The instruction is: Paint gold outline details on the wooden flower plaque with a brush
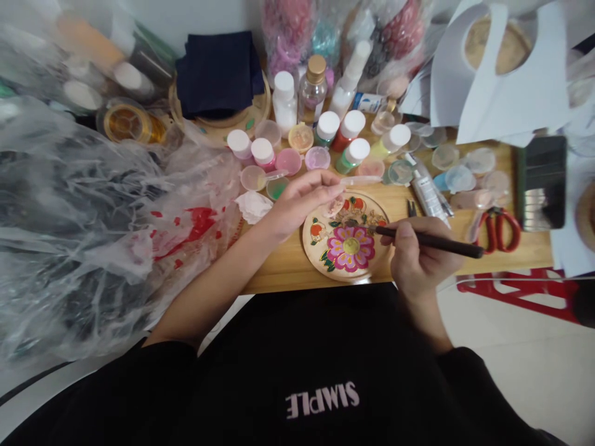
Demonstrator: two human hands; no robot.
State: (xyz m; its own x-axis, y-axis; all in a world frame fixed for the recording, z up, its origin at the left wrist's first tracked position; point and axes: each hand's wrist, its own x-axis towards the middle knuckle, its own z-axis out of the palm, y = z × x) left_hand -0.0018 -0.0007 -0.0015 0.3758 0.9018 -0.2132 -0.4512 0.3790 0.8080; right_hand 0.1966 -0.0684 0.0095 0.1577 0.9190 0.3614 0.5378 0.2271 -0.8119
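Black tool (pixel 444 244) gripped in my closed right hand (pixel 421 257); my left hand (pixel 307 199) pinches a cup (pixel 333 208) over the disc (pixel 349 248), desk's (pixel 276 267) near edge.

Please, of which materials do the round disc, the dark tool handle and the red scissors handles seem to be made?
Disc: perhaps wood, rather matte, judging by its pale tan surface.
Tool handle: painted wood or plastic; the smooth, even dark brown fits both.
Scissors handles: probably smooth plastic, from the uniform red, though coated metal is possible.
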